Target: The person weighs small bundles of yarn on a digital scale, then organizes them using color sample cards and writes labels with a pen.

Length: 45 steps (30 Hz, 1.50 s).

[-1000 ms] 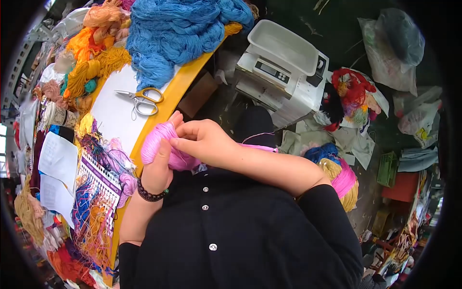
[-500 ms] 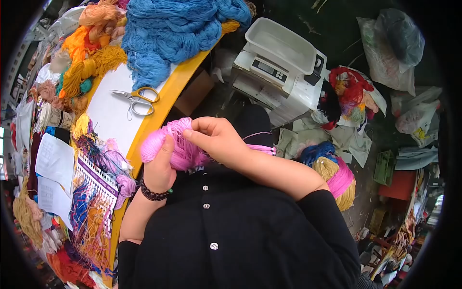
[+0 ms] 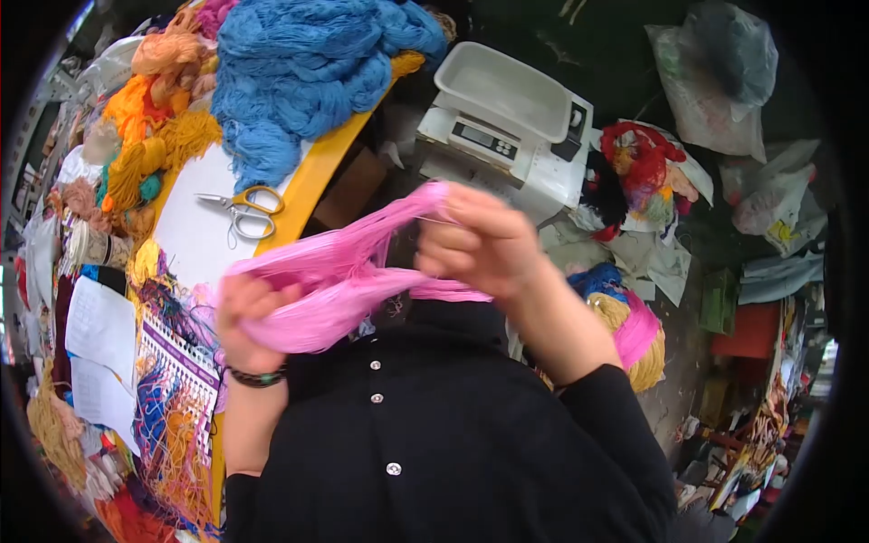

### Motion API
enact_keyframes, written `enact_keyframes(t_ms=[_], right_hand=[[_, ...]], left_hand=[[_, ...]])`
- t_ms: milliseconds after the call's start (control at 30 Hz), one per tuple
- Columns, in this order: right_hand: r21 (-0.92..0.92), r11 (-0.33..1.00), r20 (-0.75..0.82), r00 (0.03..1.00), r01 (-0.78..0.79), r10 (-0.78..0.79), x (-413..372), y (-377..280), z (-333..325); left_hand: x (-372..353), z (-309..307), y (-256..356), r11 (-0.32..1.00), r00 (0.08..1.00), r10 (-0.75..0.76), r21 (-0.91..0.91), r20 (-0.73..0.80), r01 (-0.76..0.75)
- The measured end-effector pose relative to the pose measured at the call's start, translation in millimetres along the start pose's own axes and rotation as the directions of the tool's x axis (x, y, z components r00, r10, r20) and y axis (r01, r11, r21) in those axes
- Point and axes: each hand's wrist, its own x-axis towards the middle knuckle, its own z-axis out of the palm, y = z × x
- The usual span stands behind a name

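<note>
A pink yarn skein stretches as an open loop between my hands, in front of my black shirt. My left hand, a dark bead bracelet at its wrist, is closed around the skein's left end. At the upper right end, my right hand has its fingers curled on the pink strands. Both hands are somewhat blurred. Scissors with one yellow and one grey handle lie on the white sheet beyond my left hand.
Blue yarn is heaped on the yellow-edged table. A sample card with threads lies at left. A scale with a white tray stands ahead. Bundled yarn and plastic bags are on the right.
The bunched skein is now pulled out into a wide loop. My right hand has moved right and up with its end; my left hand has shifted left.
</note>
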Motion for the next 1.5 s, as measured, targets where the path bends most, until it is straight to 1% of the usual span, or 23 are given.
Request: enact_keyframes(t_ms=[100, 167, 233, 267, 333, 400, 567, 633, 667, 700, 733, 800, 833, 867, 900, 933, 1000, 1133, 1233, 1300, 1400, 1467, 1500], right_hand=[[-0.654, 0.706, -0.36, 0.933, -0.271, 0.025, -52, -53, 18], [-0.838, 0.241, -0.515, 0.856, -0.489, -0.054, -84, -88, 1], [-0.765, -0.04, -0.639, 0.765, -0.643, -0.079, -124, -133, -22], [-0.742, 0.047, -0.66, 0.718, -0.668, -0.222, -142, -148, -19], [-0.826, 0.48, -0.549, 0.617, -0.297, -0.563, -194, -190, -48], [-0.761, 0.648, -0.556, 0.479, 0.034, -0.679, -235, -227, -72], [-0.905, 0.425, -0.425, -0.019, 0.02, -0.905, -309, -284, -110], [-0.929, 0.37, -0.353, -0.373, 0.027, -0.858, -376, -332, -153], [-0.96, 0.28, -0.243, -0.579, 0.026, -0.779, -395, -347, -163], [-0.749, 0.547, -0.121, -0.734, -0.374, -0.668, -409, -350, -147], [-0.843, 0.455, -0.2, -0.619, -0.286, -0.759, -402, -347, -142], [-0.933, 0.359, -0.339, -0.337, 0.005, -0.878, -385, -339, -128], [-0.903, 0.427, -0.43, -0.091, 0.056, -0.898, -341, -314, -102], [-0.903, 0.428, -0.426, 0.056, 0.03, -0.903, -305, -288, -84], [-0.932, 0.362, -0.363, 0.069, -0.014, -0.929, -262, -260, -65], [-0.96, 0.278, -0.281, 0.124, -0.041, -0.952, -233, -236, -49], [-0.985, 0.169, -0.162, 0.159, 0.033, -0.974, -187, -198, -4], [-0.976, -0.159, 0.186, 0.188, 0.149, -0.964, -152, -192, 68], [-0.922, -0.159, 0.335, 0.522, 0.352, -0.785, -149, -248, 101], [-0.878, -0.095, 0.41, 0.636, 0.469, -0.654, -128, -284, 115], [-0.934, -0.066, 0.158, 0.243, 0.35, -0.957, -57, -280, 149], [-0.914, 0.111, 0.035, 0.35, 0.39, -0.936, -25, -309, 148], [-0.927, 0.115, -0.015, 0.27, 0.357, -0.963, -4, -306, 148]], left_hand=[[-7, -6, 51, 0.936, 0.999, 0.049, -0.35, -0.005, -0.048], [-14, -21, 90, 0.941, 0.988, 0.144, -0.303, -0.056, -0.154], [-25, -54, 138, 0.949, 0.968, 0.197, -0.218, -0.152, -0.228], [-30, -71, 158, 0.944, 0.954, 0.229, -0.193, -0.195, -0.266], [-34, -91, 181, 0.941, 0.917, 0.283, -0.103, -0.282, -0.322], [-45, -151, 233, 0.92, 0.866, 0.368, -0.003, -0.339, -0.392], [-36, -167, 253, 0.92, 0.821, 0.372, 0.059, -0.433, -0.386], [-29, -137, 246, 0.881, 0.726, 0.468, 0.21, -0.504, -0.423], [-27, -129, 247, 0.823, 0.579, 0.564, 0.34, -0.588, -0.456], [-23, -122, 244, 0.789, 0.5, 0.609, 0.404, -0.616, -0.463], [-19, -110, 238, 0.755, 0.415, 0.648, 0.468, -0.639, -0.459], [-15, -100, 218, 0.731, 0.467, 0.678, 0.448, -0.568, -0.515], [-31, -138, 259, 0.91, 0.8, 0.413, 0.159, -0.434, -0.384], [-24, -119, 236, 0.905, 0.792, 0.423, 0.169, -0.439, -0.39], [-9, -94, 204, 0.9, 0.784, 0.434, 0.18, -0.443, -0.396], [-4, -91, 193, 0.975, 0.955, 0.207, -0.032, -0.214, -0.219], [5, -55, 148, 0.931, 0.892, 0.357, 0.187, -0.276, -0.314], [7, -31, 103, 0.974, 0.977, 0.176, 0.163, -0.124, -0.155], [2, -31, 68, 0.96, 0.995, 0.032, 0.281, -0.093, -0.004], [-7, -40, 39, 0.943, 0.974, -0.118, 0.285, -0.192, 0.17], [-13, -44, 9, 0.936, 0.938, -0.202, 0.228, -0.282, 0.27], [-16, -57, 0, 0.935, 0.941, -0.198, 0.233, -0.276, 0.266], [-17, -53, -4, 0.93, 0.928, -0.202, 0.236, -0.314, 0.282]])
